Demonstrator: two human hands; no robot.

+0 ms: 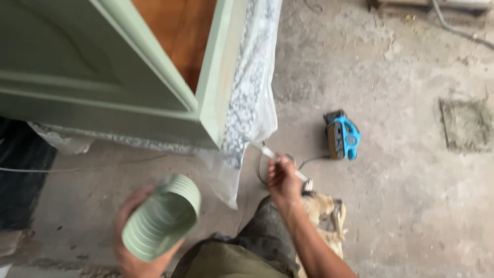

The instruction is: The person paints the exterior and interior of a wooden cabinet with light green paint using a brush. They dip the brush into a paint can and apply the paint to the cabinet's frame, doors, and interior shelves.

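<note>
- Two hands are busy: the left hand point(135, 242) is clenched around a ribbed green can point(161, 217), tipped on its side low in front of the body.
- Right hand's point(283, 183) grip is closed on a pale brush handle point(280, 163) — pointing up toward the green cabinet's point(103, 72) corner.
- Plastic sheeting point(247, 103) hangs under the cabinet; a blue sander point(342, 135) lies well apart on the concrete floor point(401, 180).
- Judging by this, painting is mid-step — the next stroke likely calls for a steady brush.
</note>
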